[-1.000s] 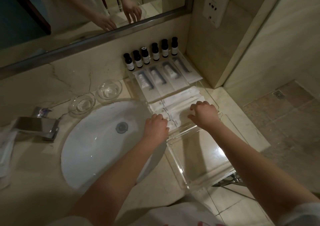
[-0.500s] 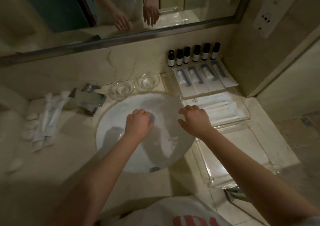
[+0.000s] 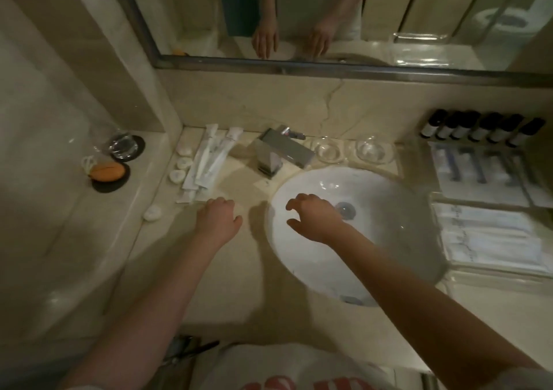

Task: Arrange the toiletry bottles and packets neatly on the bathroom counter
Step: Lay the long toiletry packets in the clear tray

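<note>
Head view; left hand [image 3: 217, 219] loosely curled, empty, just beside packets [image 3: 208, 162]; right hand [image 3: 314, 219] empty, half-curled over sink [image 3: 389, 231]

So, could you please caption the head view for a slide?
Empty left hand beside loose packets, empty right hand over the sink, bottles lined up far right.

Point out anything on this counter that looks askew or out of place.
Left of the tap, the long white packets lie overlapped at differing angles, and one small round packet sits apart from the other three.
</note>
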Demonstrator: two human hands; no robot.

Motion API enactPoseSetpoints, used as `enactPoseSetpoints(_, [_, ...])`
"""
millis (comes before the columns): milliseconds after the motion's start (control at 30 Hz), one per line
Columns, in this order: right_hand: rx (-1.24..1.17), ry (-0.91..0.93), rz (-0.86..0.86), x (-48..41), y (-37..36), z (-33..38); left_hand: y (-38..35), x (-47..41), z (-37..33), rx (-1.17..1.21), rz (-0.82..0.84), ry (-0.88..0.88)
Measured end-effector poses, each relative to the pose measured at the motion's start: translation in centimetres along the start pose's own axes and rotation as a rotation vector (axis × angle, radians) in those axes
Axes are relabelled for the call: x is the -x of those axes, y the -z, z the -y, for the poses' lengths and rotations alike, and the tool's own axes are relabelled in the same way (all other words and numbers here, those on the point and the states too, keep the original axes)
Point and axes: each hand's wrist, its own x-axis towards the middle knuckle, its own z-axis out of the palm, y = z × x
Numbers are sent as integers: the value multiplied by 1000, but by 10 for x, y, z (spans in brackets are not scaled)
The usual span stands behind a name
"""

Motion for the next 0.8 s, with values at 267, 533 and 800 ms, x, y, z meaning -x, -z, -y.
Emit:
enactPoseSetpoints(267, [32, 68, 129, -96, -2, 61, 2, -30, 101, 173, 26, 208])
enactPoseSetpoints(533, [91, 71, 207, -179, -3, 97, 14, -86, 126, 305, 13, 214])
enactPoseSetpoints(800, [78, 54, 304, -221, -22, 115, 11, -115, 115, 331, 30, 221])
